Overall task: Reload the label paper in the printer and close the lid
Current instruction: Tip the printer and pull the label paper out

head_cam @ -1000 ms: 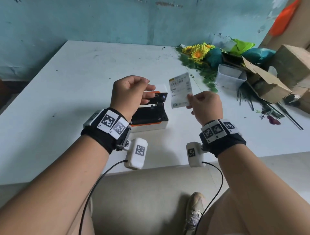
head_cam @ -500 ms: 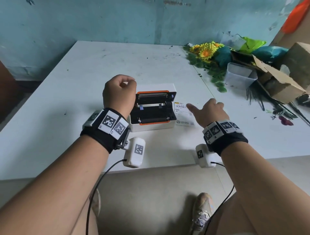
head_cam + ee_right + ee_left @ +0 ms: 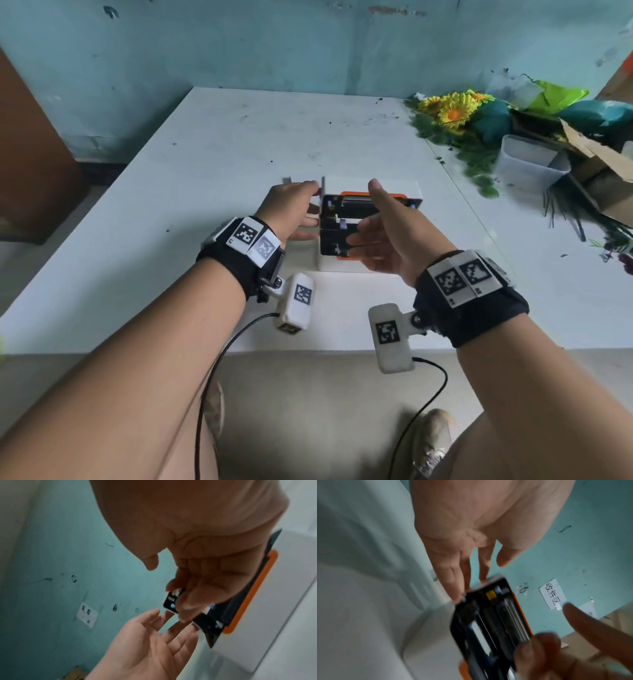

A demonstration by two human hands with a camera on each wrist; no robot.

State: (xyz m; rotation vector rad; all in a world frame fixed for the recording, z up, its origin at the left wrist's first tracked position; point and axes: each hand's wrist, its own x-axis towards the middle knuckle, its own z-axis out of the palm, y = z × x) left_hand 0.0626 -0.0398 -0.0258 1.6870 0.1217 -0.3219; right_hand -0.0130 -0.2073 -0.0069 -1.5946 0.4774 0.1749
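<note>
Printer [image 3: 368, 236] sits mid-table [image 3: 171, 240], lid [image 3: 371, 186] up: rigid light plastic I reckon, so I'd hold its side walls; left hand [image 3: 291, 214] fingers straight against its left edge, right hand [image 3: 387, 236] spread loose over the bay, holding nothing.

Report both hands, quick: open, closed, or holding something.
Left hand: open, straight fingers touching the left side of the printer.
Right hand: open, fingers relaxed over the printer's open bay, holding nothing.
</note>
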